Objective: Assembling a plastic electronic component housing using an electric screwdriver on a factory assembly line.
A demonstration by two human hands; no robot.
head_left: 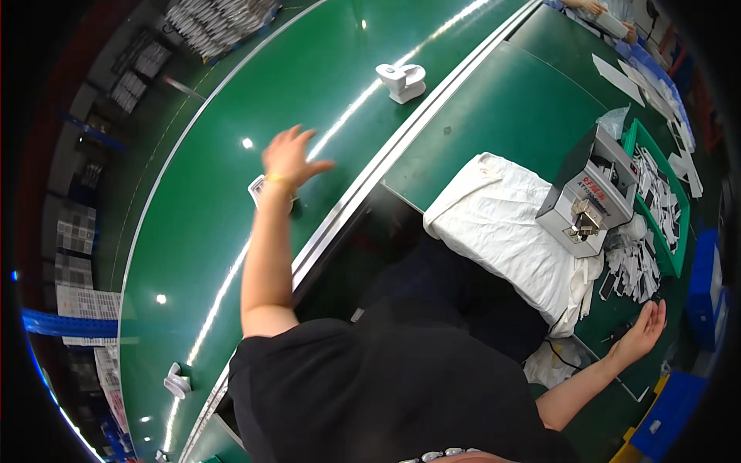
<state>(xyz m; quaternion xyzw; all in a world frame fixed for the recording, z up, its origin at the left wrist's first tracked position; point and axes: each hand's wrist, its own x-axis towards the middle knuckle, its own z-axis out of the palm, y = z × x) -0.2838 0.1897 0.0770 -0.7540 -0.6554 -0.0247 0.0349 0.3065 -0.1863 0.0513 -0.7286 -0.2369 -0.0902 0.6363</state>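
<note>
My left hand (296, 158) reaches out over the green conveyor belt (208, 204) with its fingers spread and nothing in them. Under its wrist, partly hidden by the forearm, lies a small white item (257, 190) with a dark edge. Farther along the belt stands a white plastic piece (404, 82) shaped like a small toilet; another white piece (177, 380) sits at the near left. Off to the right, my right hand (641, 336) is held palm up, fingers stretched out and holding nothing. Nearest to it is a heap of small white and black strips (631, 266).
A grey metal machine (590, 197) stands on the right bench beside a bunched white cloth (494, 220). Behind it, a green tray (679, 262) holds many strips. Blue bins (679, 413) flank the right side. A co-worker's hands (590, 6) show at the top right.
</note>
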